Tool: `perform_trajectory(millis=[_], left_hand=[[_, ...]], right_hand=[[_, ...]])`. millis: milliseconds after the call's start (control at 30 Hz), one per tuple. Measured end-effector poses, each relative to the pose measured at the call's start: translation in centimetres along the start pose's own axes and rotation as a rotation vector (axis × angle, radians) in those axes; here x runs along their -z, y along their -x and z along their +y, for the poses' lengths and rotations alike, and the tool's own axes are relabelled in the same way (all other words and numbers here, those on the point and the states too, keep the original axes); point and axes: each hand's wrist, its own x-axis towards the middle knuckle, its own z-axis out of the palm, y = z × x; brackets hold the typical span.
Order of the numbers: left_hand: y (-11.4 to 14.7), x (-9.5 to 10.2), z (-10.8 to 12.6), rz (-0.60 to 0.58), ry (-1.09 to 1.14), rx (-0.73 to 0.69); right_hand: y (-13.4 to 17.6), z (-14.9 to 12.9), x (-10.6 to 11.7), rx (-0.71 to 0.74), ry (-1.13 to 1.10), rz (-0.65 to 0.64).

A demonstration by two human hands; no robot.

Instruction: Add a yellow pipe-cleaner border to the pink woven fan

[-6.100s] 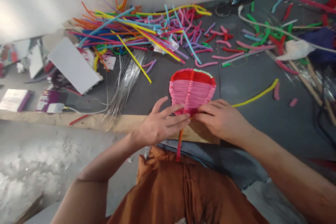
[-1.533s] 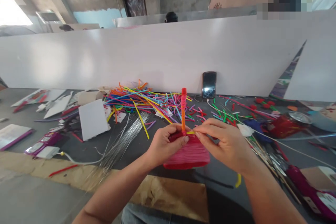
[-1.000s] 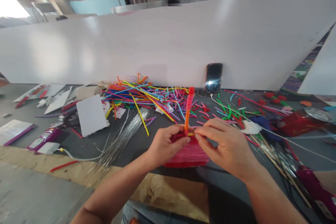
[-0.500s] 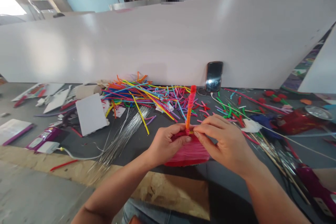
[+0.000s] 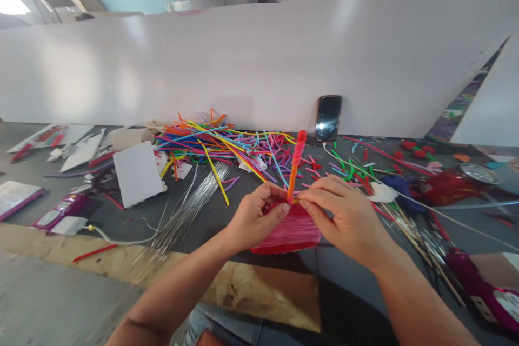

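A pink, ribbed piece that looks built from pipe cleaners [image 5: 292, 231], with a red lower edge, lies under my hands. From its top rises a fuzzy stalk [image 5: 296, 162], orange below and pink to red above. My left hand [image 5: 259, 213] is closed around the foot of the stalk, thumb and fingers pressed together. Beside it, my right hand [image 5: 338, 213] pinches the end of a short yellow pipe cleaner [image 5: 295, 201] that meets the stalk's base. Fingers partly cover the join.
Behind my hands lies a heap of coloured pipe cleaners [image 5: 203, 138], with bare wires [image 5: 194, 205] in front. A phone [image 5: 328, 118] leans on the white board [image 5: 243, 65]. A white square [image 5: 138, 174] stands left; a red can [image 5: 458, 184] lies right, near a white cable [image 5: 409, 197].
Both hands keep their hold at the stalk's base, with only small finger shifts. The stalk leans slightly more to the right. The whole view has shifted a little.
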Motion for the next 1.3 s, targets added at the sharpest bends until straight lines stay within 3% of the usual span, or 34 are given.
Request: perform_trajectory(millis=[300, 633, 867, 1300], left_hand=[[-0.2, 0.2, 0.3, -0.05, 0.067, -0.041], [-0.2, 0.2, 0.2, -0.009, 0.011, -0.056], [-0.3, -0.1, 0.3, 0.049, 0.065, 0.023], [-0.5, -0.6, 0.3, 0.123, 0.195, 0.077]], right_hand=[[0.2, 0.1, -0.1, -0.052, -0.036, -0.019], [0.2, 0.0, -0.1, -0.042, -0.008, -0.027], [0.1, -0.2, -0.2, -0.044, 0.011, -0.027], [2.0, -0.2, -1.0, -0.311, -0.348, 0.034]])
